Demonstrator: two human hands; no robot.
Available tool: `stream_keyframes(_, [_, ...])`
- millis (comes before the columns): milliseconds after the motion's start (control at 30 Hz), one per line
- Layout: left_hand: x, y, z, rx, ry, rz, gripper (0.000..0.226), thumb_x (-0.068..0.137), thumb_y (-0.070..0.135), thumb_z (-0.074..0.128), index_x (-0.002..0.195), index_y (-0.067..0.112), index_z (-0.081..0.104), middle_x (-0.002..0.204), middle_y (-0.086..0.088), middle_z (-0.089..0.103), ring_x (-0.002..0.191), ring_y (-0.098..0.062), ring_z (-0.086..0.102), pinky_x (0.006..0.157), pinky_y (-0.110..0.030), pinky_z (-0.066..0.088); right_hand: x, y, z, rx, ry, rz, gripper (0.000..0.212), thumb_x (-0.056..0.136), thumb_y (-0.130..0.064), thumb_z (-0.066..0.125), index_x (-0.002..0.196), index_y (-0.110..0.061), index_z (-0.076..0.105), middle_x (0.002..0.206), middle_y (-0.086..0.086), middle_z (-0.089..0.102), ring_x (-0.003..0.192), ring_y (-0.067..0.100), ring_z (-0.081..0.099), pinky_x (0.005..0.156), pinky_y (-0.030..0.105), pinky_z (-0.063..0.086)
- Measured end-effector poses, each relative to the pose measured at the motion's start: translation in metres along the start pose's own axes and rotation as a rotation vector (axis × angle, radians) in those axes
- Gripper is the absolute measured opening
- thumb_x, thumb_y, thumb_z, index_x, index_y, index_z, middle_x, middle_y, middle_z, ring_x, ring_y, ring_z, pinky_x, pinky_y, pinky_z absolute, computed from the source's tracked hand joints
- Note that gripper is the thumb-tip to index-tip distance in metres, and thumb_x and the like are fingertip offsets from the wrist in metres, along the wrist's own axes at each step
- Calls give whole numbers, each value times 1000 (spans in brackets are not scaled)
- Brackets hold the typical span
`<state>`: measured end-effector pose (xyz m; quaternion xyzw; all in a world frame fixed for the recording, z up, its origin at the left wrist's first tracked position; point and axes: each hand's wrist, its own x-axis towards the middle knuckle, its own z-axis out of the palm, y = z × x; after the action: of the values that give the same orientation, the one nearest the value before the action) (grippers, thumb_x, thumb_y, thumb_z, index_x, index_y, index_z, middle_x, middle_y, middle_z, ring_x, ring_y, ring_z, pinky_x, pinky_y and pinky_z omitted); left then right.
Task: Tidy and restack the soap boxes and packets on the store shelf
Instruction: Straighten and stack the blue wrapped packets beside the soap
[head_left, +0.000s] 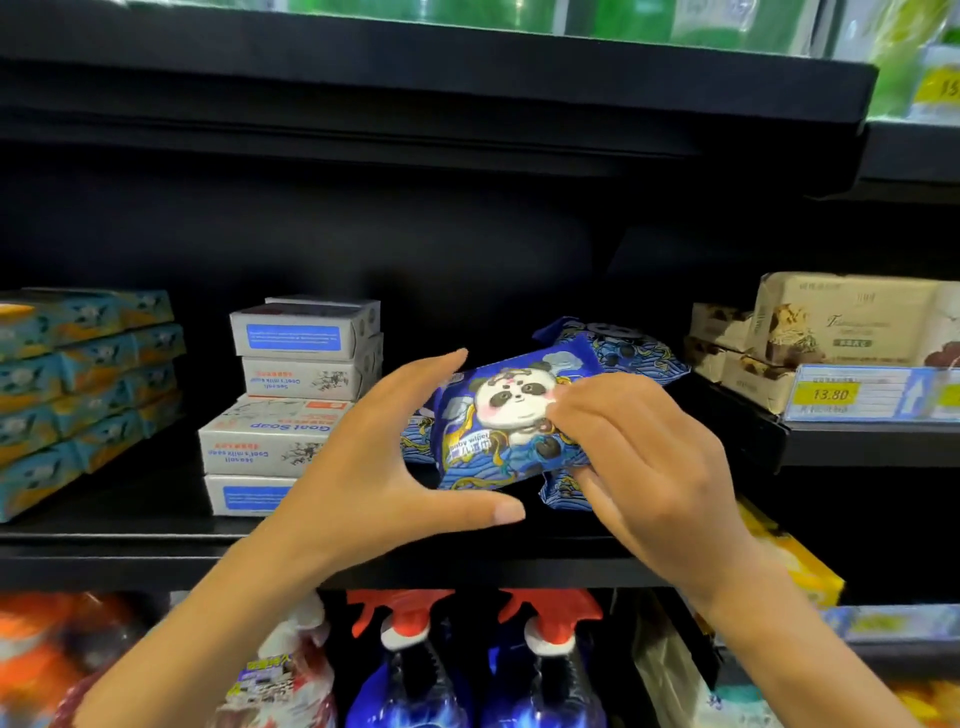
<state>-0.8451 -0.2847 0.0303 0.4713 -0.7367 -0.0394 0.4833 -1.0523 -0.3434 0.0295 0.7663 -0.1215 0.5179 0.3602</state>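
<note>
The right hand holds the blue panda packet by its right end, fingers curled on it, over the shelf. Just left of this grip the left hand is spread, fingers straight at the packet's left edge. More blue packets lie behind the grip; the goat soap boxes stand stacked further left.

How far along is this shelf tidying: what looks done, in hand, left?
Done: teal boxes stacked at left. In hand: the right hand grips the panda packet, the left hand open beside it. Left: the white soap boxes sit crooked; blue packets lie loose behind.
</note>
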Motion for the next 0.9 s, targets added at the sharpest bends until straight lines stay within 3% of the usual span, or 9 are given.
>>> stream_keyframes(67, [6,1,0,187,-31,15,108,46,68,79,140,36,36,126,34,41,117,13,40,97,-10,36,-1,-2,4,-14,46,-39,32,95,-3,45,81,6,71,86,16,69,84,29,67,73,35,56])
stream_keyframes(167, [12,3,2,252,0,47,95,51,56,80,135,29,45,114,27,50,107,11,46,86,0,35,-4,-5,10,-52,137,-65,20,89,0,57,76,5,72,85,16,70,81,28,69,71,35,57])
stream_keyframes(233, [15,2,0,231,32,58,83,50,50,79,125,28,52,107,24,55,101,9,51,82,-3,39,-4,-6,12,-60,129,-51,17,88,-1,59,80,4,72,87,16,70,85,28,68,73,37,57])
stream_keyframes(300, [21,-3,-7,268,58,59,85,49,49,81,126,24,54,107,22,56,97,6,52,80,-5,42,-6,-6,10,-58,96,0,10,87,-3,62,89,3,70,94,17,68,93,29,65,80,38,54])
stream_keyframes(400, [38,-14,-16,377,133,9,89,51,43,85,130,18,53,107,13,53,97,-4,52,74,-13,38,-17,-13,6,18,37,123,24,83,-10,69,104,-5,60,103,14,65,103,26,58,89,36,49])
stream_keyframes(467, [50,-20,-21,407,144,-81,91,51,44,83,132,18,52,110,11,55,98,-8,53,76,-18,39,-26,-24,7,105,-48,161,25,80,-14,71,102,-7,62,103,10,64,101,24,58,86,34,49])
stream_keyframes(667, [74,-28,-15,659,-88,-142,92,58,51,81,137,19,46,124,-2,58,111,-21,54,85,-29,43,-52,-47,23,162,-494,172,48,59,-38,85,95,-12,68,100,-3,66,92,18,64,66,28,55])
stream_keyframes(900, [86,-39,-3,757,-271,-180,82,66,54,77,132,15,49,127,-3,57,114,-23,53,91,-33,46,-57,-53,25,177,-522,257,48,54,-38,88,93,-16,71,97,-8,69,89,10,66,63,20,55])
